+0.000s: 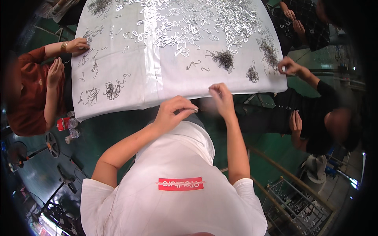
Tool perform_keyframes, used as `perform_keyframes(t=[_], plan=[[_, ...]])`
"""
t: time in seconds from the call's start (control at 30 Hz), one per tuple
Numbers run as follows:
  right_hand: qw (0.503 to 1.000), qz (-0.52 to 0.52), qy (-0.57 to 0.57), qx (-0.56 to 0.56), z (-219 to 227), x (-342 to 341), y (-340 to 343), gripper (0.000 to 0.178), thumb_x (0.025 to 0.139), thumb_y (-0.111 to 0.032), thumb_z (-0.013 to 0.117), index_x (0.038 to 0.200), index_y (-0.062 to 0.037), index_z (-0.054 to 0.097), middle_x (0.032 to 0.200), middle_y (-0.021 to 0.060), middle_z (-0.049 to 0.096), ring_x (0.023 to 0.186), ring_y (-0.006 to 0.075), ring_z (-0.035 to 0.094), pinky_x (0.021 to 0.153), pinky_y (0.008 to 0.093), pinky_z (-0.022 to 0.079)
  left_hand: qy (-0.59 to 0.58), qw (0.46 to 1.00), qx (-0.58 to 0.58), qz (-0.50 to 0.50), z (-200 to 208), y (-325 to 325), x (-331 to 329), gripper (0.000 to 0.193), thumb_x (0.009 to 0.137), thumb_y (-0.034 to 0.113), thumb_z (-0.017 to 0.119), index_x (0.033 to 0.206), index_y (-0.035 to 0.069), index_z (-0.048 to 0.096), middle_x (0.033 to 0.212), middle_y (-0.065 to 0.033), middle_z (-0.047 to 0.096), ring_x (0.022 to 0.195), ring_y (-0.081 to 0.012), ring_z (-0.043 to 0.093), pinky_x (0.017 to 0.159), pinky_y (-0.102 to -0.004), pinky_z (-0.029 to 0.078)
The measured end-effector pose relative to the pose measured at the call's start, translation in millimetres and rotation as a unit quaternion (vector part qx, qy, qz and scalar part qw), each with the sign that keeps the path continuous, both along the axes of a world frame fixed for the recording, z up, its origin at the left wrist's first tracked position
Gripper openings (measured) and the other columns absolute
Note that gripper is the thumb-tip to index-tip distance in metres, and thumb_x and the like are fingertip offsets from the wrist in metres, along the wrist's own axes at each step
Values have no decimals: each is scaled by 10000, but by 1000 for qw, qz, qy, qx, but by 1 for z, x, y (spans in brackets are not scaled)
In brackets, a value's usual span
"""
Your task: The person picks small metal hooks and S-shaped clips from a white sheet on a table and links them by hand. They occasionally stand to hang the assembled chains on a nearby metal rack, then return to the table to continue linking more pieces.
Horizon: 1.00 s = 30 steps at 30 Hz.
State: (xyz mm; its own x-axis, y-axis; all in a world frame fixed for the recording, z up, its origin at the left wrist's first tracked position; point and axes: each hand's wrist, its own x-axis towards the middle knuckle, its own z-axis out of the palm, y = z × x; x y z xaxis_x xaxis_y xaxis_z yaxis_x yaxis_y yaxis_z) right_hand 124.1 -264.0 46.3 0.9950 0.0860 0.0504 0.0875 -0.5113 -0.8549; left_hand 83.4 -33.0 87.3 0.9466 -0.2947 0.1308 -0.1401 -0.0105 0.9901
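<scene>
My left hand (173,112) is held just below the near edge of the table, thumb and fingers pinched on a small silvery metal piece (195,111). My right hand (222,100) is close beside it, its fingertips pinched together at the edge of the white cloth (157,74). It is blurred, and I cannot tell whether it holds anything. Loose wire hooks (193,65) lie on the cloth just beyond both hands, and a dark tangle of hooks (225,59) sits farther in.
Several heaps of shiny metal hooks (189,23) cover the far half of the table. A person in a red top (27,98) works at the left edge. A person in black (315,114) reaches in at the right, and another sits at the top right (303,23). A metal rack (299,204) stands at lower right.
</scene>
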Motion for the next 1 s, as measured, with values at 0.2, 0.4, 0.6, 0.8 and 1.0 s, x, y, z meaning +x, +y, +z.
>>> perform_keyframes(t=[0.2, 0.4, 0.6, 0.8, 1.0], plan=[[941, 54, -89, -323, -32, 137, -18, 76, 833, -143, 622, 856, -90, 671, 877, 98, 622, 807, 283, 616, 679, 392, 467, -8, 999, 28, 20, -2, 9, -3, 174, 764, -43, 691, 912, 46, 719, 880, -63, 658, 778, -146, 609, 656, -244, 489], [838, 180, -18, -516, -65, 194, -12, 148, 830, -200, 595, 910, -80, 626, 936, 104, 602, 918, 298, 602, 763, 479, 435, -38, 996, 8, 87, -9, 19, -9, 189, 745, -35, 714, 917, 40, 727, 889, -77, 663, 812, -193, 615, 707, -301, 505], [831, 252, -126, -480, -46, 194, 43, 107, 865, -140, 592, 900, -43, 562, 931, 104, 610, 896, 308, 611, 747, 440, 440, -12, 993, -10, 117, -18, 33, -27, 144, 780, -4, 682, 920, 22, 707, 890, -81, 654, 867, -231, 599, 768, -333, 491], [849, 378, -125, -349, -52, 158, 189, 80, 868, -114, 578, 874, -47, 535, 853, 145, 629, 822, 345, 603, 731, 437, 436, -22, 987, -19, 157, -30, 37, -42, 118, 798, 28, 677, 914, 24, 698, 887, -69, 645, 867, -229, 594, 765, -333, 489], [890, 410, -74, -188, -27, 123, 288, 128, 858, -164, 626, 933, -75, 573, 920, 98, 639, 819, 294, 624, 720, 426, 460, -44, 985, 1, 169, -37, 40, -52, 120, 786, 32, 685, 905, 25, 695, 885, -74, 644, 868, -241, 600, 768, -343, 493]])
